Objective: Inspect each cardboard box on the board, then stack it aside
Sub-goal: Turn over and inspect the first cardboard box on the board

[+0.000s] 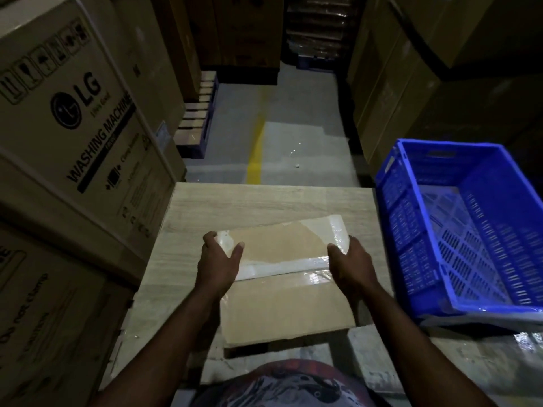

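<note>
- Cardboard box (286, 306) is at the near end of the board (264, 201), held between both hands. I see two of its brown faces, the upper one tipped away from me.
- Left hand (219, 261) grasps the far left corner, with the thumb lying on the upper face and the fingers curled round the left edge.
- Right hand (351, 265) clasps the right side, thumb on top by the taped edge. Its fingers wrap behind the box, where I cannot see them.
- Tape strip (282, 264), pale and glossy, runs across the box between the two hands, along the fold where the faces meet. More shiny tape covers the far right corner.
- Near lower edge of the box reaches past the board's near edge. On my feed I cannot tell whether the box rests on the wood or is lifted off it.
- Blue crate (411, 230) of slotted plastic stands just to the right of the board, its lattice floor showing.
- Washing machine carton (73, 127) sits on another carton close against the board's left side.
- Yellow line (255, 160) runs away along the grey floor beyond the board, between tall stacks of cartons.
- Patterned shirt (282, 383) fills the bottom edge of the view.
</note>
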{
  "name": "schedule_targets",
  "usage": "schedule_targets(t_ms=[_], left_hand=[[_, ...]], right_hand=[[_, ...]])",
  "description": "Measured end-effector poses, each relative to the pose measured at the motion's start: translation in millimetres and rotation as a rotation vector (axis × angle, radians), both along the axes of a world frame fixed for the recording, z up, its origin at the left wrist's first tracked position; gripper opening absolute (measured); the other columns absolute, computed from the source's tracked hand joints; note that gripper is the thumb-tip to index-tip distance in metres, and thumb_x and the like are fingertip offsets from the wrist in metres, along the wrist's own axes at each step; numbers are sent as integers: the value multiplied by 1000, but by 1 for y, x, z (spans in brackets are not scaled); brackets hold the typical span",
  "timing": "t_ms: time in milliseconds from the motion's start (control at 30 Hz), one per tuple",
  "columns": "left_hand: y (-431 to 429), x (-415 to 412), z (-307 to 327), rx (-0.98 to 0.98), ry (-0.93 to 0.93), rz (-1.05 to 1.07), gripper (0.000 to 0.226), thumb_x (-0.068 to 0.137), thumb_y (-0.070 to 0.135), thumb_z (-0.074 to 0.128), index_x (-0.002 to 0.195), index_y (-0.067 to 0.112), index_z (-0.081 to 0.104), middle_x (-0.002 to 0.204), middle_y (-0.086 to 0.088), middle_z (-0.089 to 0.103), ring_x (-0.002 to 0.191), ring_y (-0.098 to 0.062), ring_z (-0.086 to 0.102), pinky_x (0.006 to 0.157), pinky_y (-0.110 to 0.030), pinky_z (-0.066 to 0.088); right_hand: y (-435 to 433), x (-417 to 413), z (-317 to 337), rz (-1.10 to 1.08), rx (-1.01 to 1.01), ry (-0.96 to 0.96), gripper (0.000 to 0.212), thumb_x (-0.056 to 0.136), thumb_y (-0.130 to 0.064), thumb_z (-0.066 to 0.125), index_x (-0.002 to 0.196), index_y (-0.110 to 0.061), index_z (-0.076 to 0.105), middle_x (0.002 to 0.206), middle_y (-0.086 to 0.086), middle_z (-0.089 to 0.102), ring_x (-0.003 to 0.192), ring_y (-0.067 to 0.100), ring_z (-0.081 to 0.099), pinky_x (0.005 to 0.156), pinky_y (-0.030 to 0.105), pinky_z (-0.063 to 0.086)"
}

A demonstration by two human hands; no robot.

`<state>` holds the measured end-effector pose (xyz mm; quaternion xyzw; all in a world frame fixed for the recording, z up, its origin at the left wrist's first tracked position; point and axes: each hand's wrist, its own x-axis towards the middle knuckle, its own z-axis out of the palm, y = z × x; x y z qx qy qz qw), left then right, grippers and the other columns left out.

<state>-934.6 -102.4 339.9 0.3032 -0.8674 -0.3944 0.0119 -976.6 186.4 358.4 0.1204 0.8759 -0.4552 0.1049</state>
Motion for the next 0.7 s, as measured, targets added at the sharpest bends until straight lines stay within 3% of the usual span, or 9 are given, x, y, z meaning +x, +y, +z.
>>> schedule_targets(t_ms=[67, 200, 333, 467, 567, 700], left_hand=[[-4, 1, 6, 35, 3, -87, 77, 86, 55, 68, 148, 30, 30, 140, -10, 53, 121, -32, 55, 92, -35, 45], [-12, 1, 6, 147, 5, -213, 55, 85, 49, 73, 131, 30, 52, 118, 0, 67, 103, -22, 64, 86, -36, 55], [-13, 14, -2, 300, 14, -170, 40, 79, 47, 80, 107, 33, 55, 98, 6, 69, 87, -17, 68, 77, -49, 60], [-13, 36, -13, 395, -11, -123, 54, 59, 62, 81, 95, 32, 54, 98, 1, 71, 87, -19, 71, 73, -49, 62], [-6, 51, -22, 312, -42, -111, 44, 74, 48, 83, 99, 28, 53, 97, 1, 71, 85, -19, 70, 76, -43, 60], [-12, 66, -22, 195, -76, -159, 33, 80, 43, 80, 96, 23, 58, 93, 7, 69, 88, -15, 66, 74, -33, 53]], right_hand=[[11, -10, 21, 54, 16, 60, 43, 93, -49, 56, 132, -33, 51, 112, -4, 68, 89, 12, 65, 74, 35, 55], [21, -27, 69, 232, 62, 219, 51, 98, -36, 58, 145, -43, 41, 123, -15, 60, 109, 12, 60, 91, 38, 51], [15, -28, 104, 318, 178, 317, 59, 98, -39, 59, 152, -41, 34, 127, 1, 65, 109, 17, 63, 90, 40, 54], [-3, -18, 129, 429, 263, 455, 64, 95, -38, 64, 150, -47, 33, 137, 5, 62, 115, 25, 63, 94, 52, 54], [-18, -10, 134, 557, 367, 579, 62, 93, -38, 69, 149, -38, 43, 147, 7, 54, 131, 33, 55, 100, 57, 49], [-42, 5, 129, 694, 437, 690, 55, 91, -40, 61, 145, -30, 52, 141, 11, 59, 126, 41, 58, 95, 58, 52]])
